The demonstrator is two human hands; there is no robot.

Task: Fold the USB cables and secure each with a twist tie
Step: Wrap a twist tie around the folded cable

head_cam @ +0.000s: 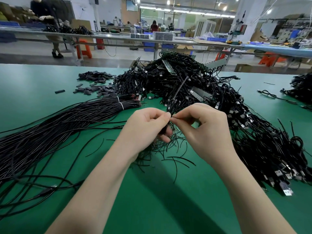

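green table (pixel 50 78), small black sleeves (pixel 94 88), orange stools (pixel 84 48), blue bins (pixel 149 46)

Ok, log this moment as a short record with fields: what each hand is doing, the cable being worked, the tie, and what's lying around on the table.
left hand: grips the folded cable bundle at its middle
right hand: pinches the twist tie at the bundle
folded cable: black, loops sticking up above the fingers
twist tie: thin, black, at the bundle's waist; whether fully twisted cannot be told
loose twist ties: scattered on the table under the hands
straight cable bundle: on the left, banded white
cable pile: on the right and behind
table: green
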